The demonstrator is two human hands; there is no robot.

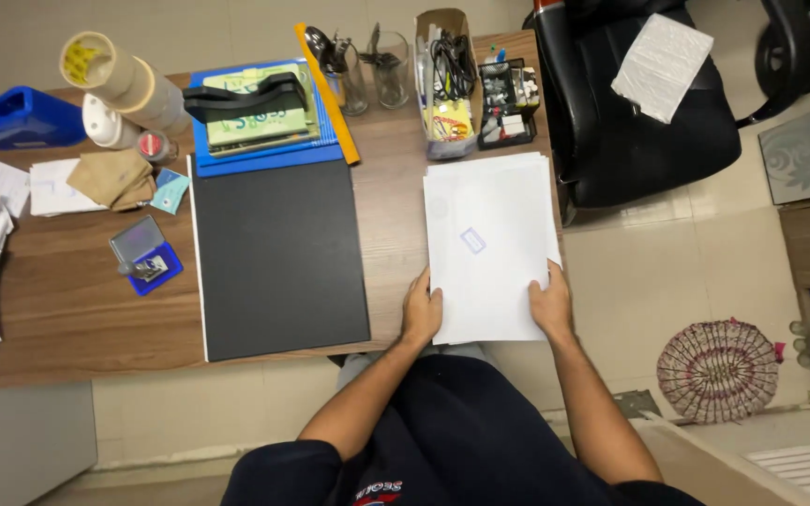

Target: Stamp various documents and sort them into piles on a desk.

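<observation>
Head view: left hand (421, 314) and right hand (549, 305) clamp fingers on near edges of paper stack (489, 244), lying on desk's (67, 300) right end beside black mat (278, 258). Squaring likely needs even grip.

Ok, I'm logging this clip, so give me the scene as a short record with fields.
left hand: on left edge of paper stack
right hand: on stack's right edge
stack: white sheets, on desk at its right end, blue stamp mark on top
beside stack: black board
behind stack: organiser
off desk: black chair
</observation>
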